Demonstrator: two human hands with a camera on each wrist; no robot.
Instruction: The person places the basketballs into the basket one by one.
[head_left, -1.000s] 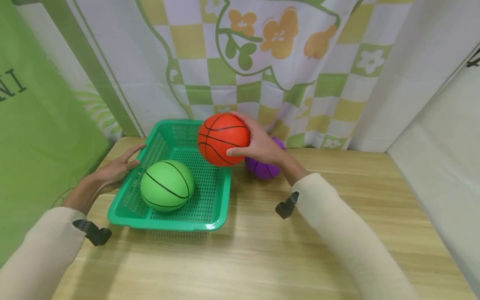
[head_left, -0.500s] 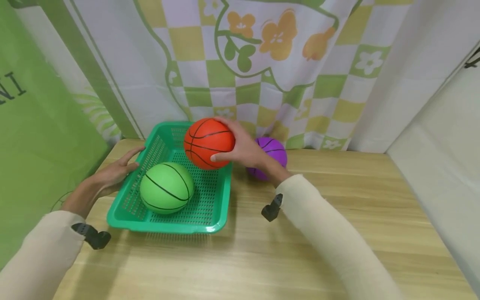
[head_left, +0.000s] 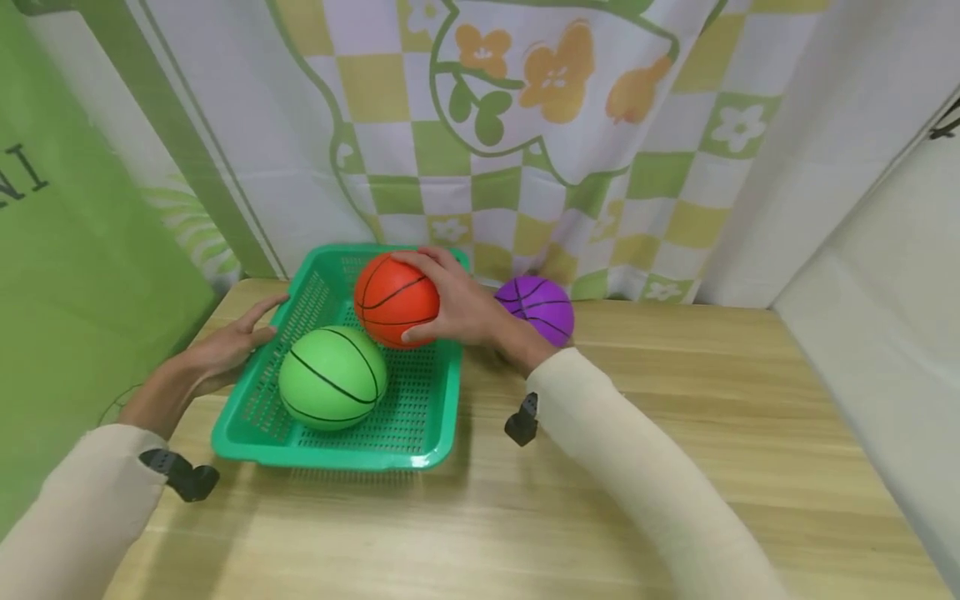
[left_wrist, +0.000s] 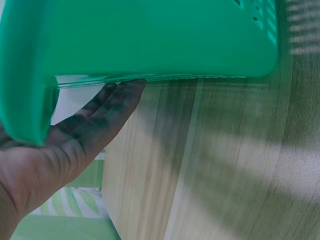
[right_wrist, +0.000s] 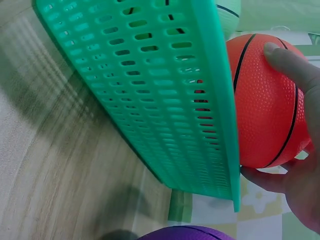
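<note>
In the head view, my right hand (head_left: pixel 461 304) grips an orange-red toy basketball (head_left: pixel 393 304), thumb and fingers spread around its right side. The ball is partly down inside the green plastic basket (head_left: pixel 330 456), toward its back right. A light green basketball (head_left: pixel 333 377) lies in the basket, front left of the orange-red one. My left hand (head_left: pixel 225 346) is at the basket's left side; in the left wrist view its straight fingers (left_wrist: pixel 117 107) touch the outer wall. The right wrist view shows the orange-red ball (right_wrist: pixel 267 105) above the rim, held by my right hand (right_wrist: pixel 305 135).
A purple basketball (head_left: pixel 536 308) sits on the wooden table (head_left: pixel 637 400) right of the basket, partly behind my right wrist. A patterned curtain (head_left: pixel 517 192) hangs along the back edge. A green cloth (head_left: pixel 82 250) is at the left, and a white wall (head_left: pixel 885 292) stands at the right.
My right hand has carried the orange-red ball left and down, from over the basket's right rim into the basket. More of the purple ball shows. My left hand has stayed in place.
</note>
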